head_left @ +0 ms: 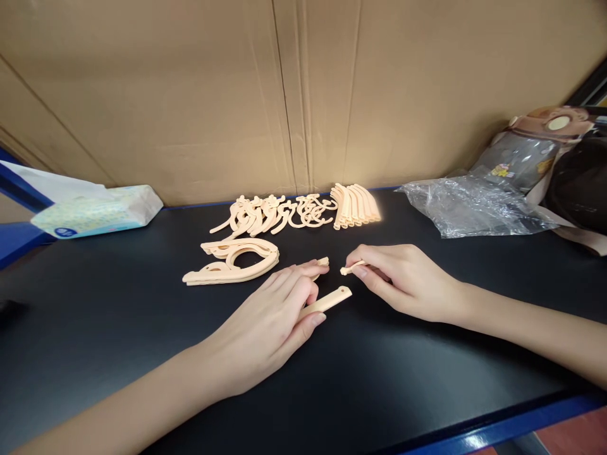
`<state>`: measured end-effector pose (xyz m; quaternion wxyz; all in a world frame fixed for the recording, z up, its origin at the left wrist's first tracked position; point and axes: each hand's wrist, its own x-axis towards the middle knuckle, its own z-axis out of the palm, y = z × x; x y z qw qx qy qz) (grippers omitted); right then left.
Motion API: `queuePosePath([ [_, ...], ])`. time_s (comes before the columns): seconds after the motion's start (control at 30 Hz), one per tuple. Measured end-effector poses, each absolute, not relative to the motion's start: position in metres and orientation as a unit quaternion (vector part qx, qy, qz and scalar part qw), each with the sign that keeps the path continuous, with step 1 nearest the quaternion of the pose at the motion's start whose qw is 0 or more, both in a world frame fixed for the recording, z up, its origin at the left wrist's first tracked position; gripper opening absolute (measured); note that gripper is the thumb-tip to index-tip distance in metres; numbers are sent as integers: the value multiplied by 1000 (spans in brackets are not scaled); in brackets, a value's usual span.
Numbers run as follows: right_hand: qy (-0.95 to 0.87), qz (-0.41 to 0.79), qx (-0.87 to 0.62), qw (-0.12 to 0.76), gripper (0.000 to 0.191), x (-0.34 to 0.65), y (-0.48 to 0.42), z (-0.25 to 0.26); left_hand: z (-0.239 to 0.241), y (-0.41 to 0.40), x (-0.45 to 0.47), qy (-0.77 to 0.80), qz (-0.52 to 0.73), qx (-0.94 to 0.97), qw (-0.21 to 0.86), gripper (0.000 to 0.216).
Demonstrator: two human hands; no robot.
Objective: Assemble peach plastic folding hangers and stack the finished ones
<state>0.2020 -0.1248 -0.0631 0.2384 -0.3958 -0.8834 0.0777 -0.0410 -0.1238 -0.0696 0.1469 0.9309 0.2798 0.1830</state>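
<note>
My left hand [270, 325] lies on the black tabletop [142, 341], fingers closed around peach plastic hanger arms [332, 298]; one arm's holed end sticks out past the thumb, and another tip shows at the fingertips. My right hand [403, 278] is just to its right, pinching a small peach plastic piece [349, 269] between thumb and fingers. Left of the hands, a few assembled peach folding hangers [234, 260] lie stacked. Behind them sit a row of peach hooks [275, 213] and a bundle of straight arms [355, 205].
A cardboard wall [303, 95] closes the back. A tissue pack [95, 212] lies at the far left. Crumpled clear plastic [469, 205] and bagged goods [545, 151] sit at the right. The table's blue front edge [512, 423] runs at the lower right.
</note>
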Motion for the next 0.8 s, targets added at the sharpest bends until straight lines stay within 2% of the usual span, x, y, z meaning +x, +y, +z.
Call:
queuePosePath([
  [0.5, -827, 324, -392, 240, 20, 201, -122, -60, -69, -124, -42, 280, 190, 925, 174, 10],
  [0.7, -827, 343, -381, 233, 22, 200, -123, -59, -70, -125, -42, 257, 170, 945, 109, 13],
  [0.8, -805, 390, -379, 237, 23, 202, -121, -58, -71, -126, -42, 259, 184, 943, 102, 14],
])
